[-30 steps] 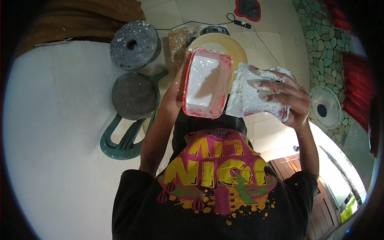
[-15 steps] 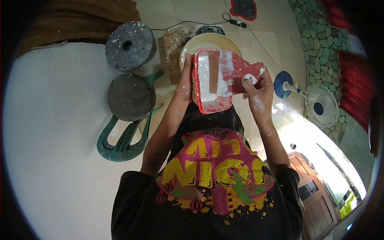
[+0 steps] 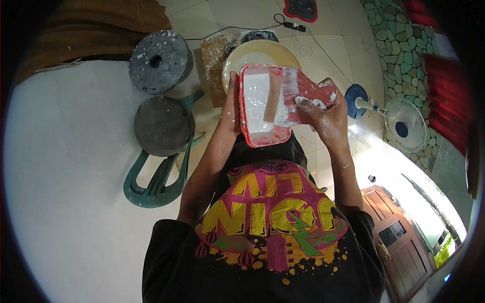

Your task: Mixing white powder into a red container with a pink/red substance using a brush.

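In the middle of the head view, my left hand [image 3: 231,113] grips a red rectangular tub [image 3: 272,139] by its left side, the thumb up along the wall. Glossy white paste [image 3: 256,98] lies inside it, and smears coat its inner walls. My right hand [image 3: 329,118] is closed on a wide red putty spreader [image 3: 308,87], thumb on its upper face. The spreader's broad end reaches into the tub from the right; white paste streaks it, and a brown strip shows at its edge. White spatters mark both hands and forearms.
Beyond the tub a cream basin [image 3: 232,65] holds white liquid, with spattered board [image 3: 212,76] beside it. To the left are a spattered dark round block [image 3: 161,58], a dark round-topped object [image 3: 161,126] and a green plastic chair [image 3: 151,194]. A fan [image 3: 404,126] and cable [image 3: 328,55] lie right.
My right hand has moved the spreader slightly left, deeper over the tub, and its thumb has slid toward the broad end. The tub has shifted a little toward me with my left hand.
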A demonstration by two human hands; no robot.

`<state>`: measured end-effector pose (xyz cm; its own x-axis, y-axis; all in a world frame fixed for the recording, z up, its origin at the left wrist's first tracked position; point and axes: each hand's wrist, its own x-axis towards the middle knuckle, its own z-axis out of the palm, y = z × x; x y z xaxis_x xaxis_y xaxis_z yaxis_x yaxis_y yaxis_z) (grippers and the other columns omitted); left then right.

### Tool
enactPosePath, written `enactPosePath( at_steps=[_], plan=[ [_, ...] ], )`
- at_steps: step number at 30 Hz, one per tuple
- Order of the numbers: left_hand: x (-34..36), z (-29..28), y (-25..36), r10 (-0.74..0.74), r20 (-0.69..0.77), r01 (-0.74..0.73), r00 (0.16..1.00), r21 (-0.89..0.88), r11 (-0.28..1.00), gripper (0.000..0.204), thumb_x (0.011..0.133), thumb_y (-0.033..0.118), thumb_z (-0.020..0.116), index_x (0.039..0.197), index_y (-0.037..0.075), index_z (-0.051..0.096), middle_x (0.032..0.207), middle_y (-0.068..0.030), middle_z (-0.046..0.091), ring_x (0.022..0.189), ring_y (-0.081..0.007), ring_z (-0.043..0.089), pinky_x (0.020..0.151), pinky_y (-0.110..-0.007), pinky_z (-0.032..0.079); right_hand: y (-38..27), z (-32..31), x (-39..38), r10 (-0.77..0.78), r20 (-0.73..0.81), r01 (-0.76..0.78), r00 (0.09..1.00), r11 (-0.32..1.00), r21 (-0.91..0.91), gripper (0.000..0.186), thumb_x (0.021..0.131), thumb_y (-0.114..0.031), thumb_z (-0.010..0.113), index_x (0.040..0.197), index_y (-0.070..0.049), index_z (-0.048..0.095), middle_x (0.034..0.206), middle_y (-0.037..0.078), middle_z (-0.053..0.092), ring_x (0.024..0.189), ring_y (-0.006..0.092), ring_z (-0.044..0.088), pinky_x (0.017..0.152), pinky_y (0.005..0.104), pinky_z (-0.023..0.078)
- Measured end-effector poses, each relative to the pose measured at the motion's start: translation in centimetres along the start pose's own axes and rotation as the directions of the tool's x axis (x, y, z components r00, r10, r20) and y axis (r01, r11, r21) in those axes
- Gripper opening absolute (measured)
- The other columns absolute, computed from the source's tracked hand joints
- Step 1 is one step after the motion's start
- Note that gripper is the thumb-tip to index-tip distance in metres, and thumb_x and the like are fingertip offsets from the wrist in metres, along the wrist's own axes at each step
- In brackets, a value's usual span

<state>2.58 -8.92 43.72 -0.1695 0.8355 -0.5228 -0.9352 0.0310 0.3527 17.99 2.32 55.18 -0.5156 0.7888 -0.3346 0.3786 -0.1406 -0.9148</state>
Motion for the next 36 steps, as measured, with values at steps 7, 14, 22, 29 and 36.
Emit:
enactPosePath(
  at_steps=[7,14,22,29,36],
  plan=[
    [-1.0,-3.2,0.7,-0.018,0.328,0.134,0.945,-0.334,0.933,0.067,0.093,0.06,0.043,0.136,0.008,0.048,0.132,-0.0121,0.056,0.114,-0.0274,0.059,0.097,-0.043,0.049,-0.1,-2.2,-0.5,0.087,-0.128,-0.086,0.988,0.996,0.008,0.025,0.076,0.001,0.074,0.09,-0.003,0.054,0.078,0.007,0.067,0.06,0.0085,0.061,0.049,0.0214,0.047],
    [-1.8,-5.8,1.7,0.027,0.098,-0.001,0.995,-0.253,0.967,0.073,0.092,0.065,0.04,0.137,0.008,0.047,0.132,-0.0112,0.055,0.115,-0.0274,0.058,0.098,-0.043,0.048,1.2,-2.3,0.2,0.093,-0.148,-0.055,0.985,0.968,0.244,0.026,0.077,-0.004,0.075,0.094,-0.005,0.055,0.081,0.007,0.067,0.061,0.0109,0.063,0.044,0.0209,0.042],
    [-5.3,-9.1,1.8,0.147,0.14,-0.082,0.979,-0.389,0.917,0.069,0.09,0.057,0.049,0.137,0.007,0.043,0.127,-0.0147,0.053,0.114,-0.0303,0.055,0.098,-0.045,0.047,13.0,2.2,10.1,-0.173,-0.048,0.156,0.984,0.955,-0.252,0.021,0.084,-0.019,0.067,0.096,-0.003,0.06,0.079,0.011,0.068,0.067,0.0246,0.067,0.066,0.0362,0.053],
    [-8.1,-10.7,0.2,0.165,0.015,-0.14,0.986,-0.449,0.882,0.07,0.087,0.054,0.054,0.137,0.006,0.041,0.125,-0.0197,0.05,0.114,-0.0361,0.053,0.098,-0.049,0.046,37.3,11.2,22.5,0.032,0.311,0.261,0.95,0.462,-0.847,0.039,0.083,-0.028,0.056,0.114,-0.005,0.063,0.104,0.025,0.065,0.1,0.0356,0.064,0.087,0.0452,0.05],
    [-9.2,-10.9,-2.0,0.191,-0.045,-0.196,0.981,-0.281,0.939,0.066,0.09,0.048,0.054,0.138,0.005,0.04,0.127,-0.0201,0.05,0.114,-0.0366,0.054,0.096,-0.049,0.048,50.4,16.0,23.3,0.431,0.484,-0.089,0.762,0.809,-0.581,0.052,0.09,-0.036,0.046,0.126,-0.001,0.055,0.134,0.021,0.051,0.125,0.0325,0.047,0.108,0.0416,0.034]
  ],
)
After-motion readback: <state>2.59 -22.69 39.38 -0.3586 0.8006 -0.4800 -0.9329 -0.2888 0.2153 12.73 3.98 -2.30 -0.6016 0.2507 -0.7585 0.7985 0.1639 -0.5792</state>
